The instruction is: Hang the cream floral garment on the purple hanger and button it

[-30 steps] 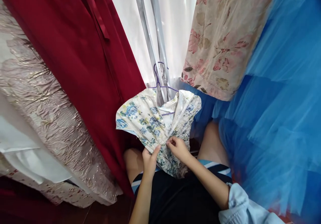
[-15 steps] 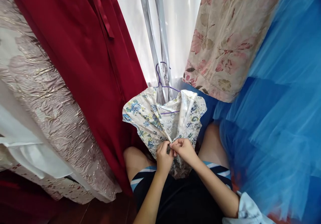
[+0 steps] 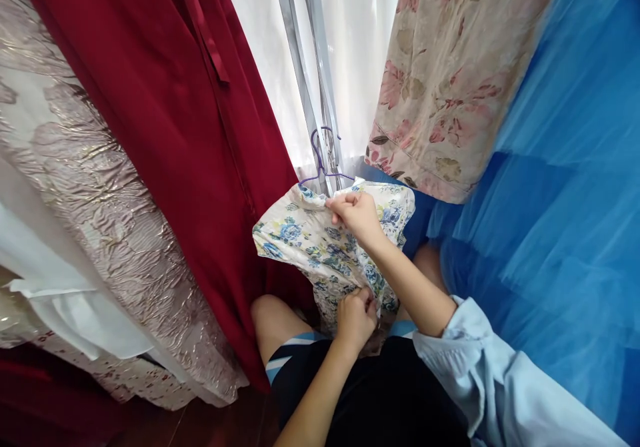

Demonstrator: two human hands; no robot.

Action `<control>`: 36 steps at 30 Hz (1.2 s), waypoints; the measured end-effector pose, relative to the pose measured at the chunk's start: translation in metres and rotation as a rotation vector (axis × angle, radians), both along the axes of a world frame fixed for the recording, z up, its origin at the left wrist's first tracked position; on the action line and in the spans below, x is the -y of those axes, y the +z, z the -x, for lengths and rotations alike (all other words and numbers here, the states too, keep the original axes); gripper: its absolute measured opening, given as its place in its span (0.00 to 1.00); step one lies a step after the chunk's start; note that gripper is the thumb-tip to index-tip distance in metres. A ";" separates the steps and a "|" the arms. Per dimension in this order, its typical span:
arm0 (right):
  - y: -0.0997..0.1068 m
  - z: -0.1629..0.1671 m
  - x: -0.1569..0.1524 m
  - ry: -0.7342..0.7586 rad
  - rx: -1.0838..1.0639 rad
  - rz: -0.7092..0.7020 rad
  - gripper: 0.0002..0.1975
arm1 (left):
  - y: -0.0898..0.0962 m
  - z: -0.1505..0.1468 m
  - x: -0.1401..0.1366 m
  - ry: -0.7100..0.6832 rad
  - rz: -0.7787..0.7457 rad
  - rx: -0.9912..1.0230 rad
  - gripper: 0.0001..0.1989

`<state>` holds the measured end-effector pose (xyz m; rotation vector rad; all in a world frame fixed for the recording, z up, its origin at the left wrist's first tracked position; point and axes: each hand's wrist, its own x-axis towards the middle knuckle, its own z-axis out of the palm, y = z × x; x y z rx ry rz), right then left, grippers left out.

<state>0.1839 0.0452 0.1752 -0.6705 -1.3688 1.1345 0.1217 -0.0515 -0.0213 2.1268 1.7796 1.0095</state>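
A white floral dress (image 3: 325, 247) with blue flowers hangs on a purple hanger (image 3: 320, 173) in front of my knees. My right hand (image 3: 355, 217) pinches the dress at the top of its neckline; any zip pull between the fingertips is hidden. Lower down, my left hand (image 3: 357, 317) is closed on the fabric near the waist. The two edges of the opening lie together between my hands. Below my left hand, the rest of the dress is mostly out of sight between my legs.
Grey metal poles (image 3: 300, 53) stand behind the hanger, before a white curtain (image 3: 360, 67). A red garment (image 3: 200, 133) and a pink brocade one (image 3: 125, 233) hang at left. A beige floral garment (image 3: 445, 93) and blue tulle (image 3: 550, 267) hang at right.
My right hand has moved up from the waist to the neckline, and the V-shaped opening has drawn together. My left hand has shifted slightly right and stays low on the fabric.
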 end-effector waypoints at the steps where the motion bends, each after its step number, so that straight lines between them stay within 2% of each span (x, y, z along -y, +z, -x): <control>1: 0.005 0.000 -0.002 -0.010 -0.004 -0.023 0.17 | 0.001 -0.003 -0.002 -0.023 0.012 -0.008 0.05; 5: 0.008 -0.003 -0.003 -0.011 -0.062 -0.048 0.14 | 0.012 0.005 -0.010 -0.069 0.033 -0.002 0.04; 7: 0.006 -0.004 -0.001 -0.001 -0.109 -0.033 0.11 | 0.030 0.022 -0.013 -0.078 0.011 0.017 0.04; 9: 0.004 -0.004 0.000 0.010 -0.122 -0.026 0.09 | 0.062 0.043 -0.016 -0.057 -0.064 0.052 0.07; 11: 0.004 -0.003 0.001 0.019 -0.108 -0.028 0.08 | 0.105 0.063 -0.020 0.021 -0.222 0.106 0.11; 13: 0.004 -0.002 0.001 0.026 -0.101 -0.026 0.07 | 0.152 0.078 -0.027 0.059 -0.563 0.151 0.13; 14: 0.003 -0.001 0.001 0.031 -0.105 -0.023 0.07 | 0.173 0.083 -0.032 0.047 -0.667 0.124 0.15; 16: 0.002 0.000 0.000 0.041 -0.115 -0.021 0.07 | 0.206 0.088 -0.044 -0.039 -0.669 0.004 0.15; 18: -0.001 0.002 -0.002 0.040 -0.108 -0.018 0.08 | 0.224 0.089 -0.055 -0.109 -0.583 -0.098 0.10; 20: -0.005 0.005 -0.004 0.027 -0.088 -0.018 0.10 | 0.230 0.087 -0.064 -0.128 -0.539 -0.159 0.08; 23: -0.015 0.014 -0.007 0.012 -0.063 -0.033 0.11 | 0.231 0.082 -0.068 -0.083 -0.613 -0.160 0.08; 27: -0.040 0.024 -0.005 0.011 0.013 -0.037 0.09 | 0.241 0.090 -0.069 0.027 -0.733 0.060 0.08; 29: -0.056 0.024 -0.001 0.010 0.066 -0.027 0.09 | 0.249 0.109 -0.072 0.095 -0.770 0.191 0.09; 32: -0.081 0.014 0.008 0.002 0.131 -0.014 0.09 | 0.253 0.156 -0.075 0.247 -0.785 0.281 0.07; 34: -0.096 0.005 0.015 -0.003 0.164 -0.012 0.09 | 0.246 0.192 -0.074 0.349 -0.801 0.294 0.07; 36: -0.109 -0.003 0.022 -0.006 0.193 -0.009 0.09 | 0.230 0.222 -0.072 0.411 -0.818 0.317 0.06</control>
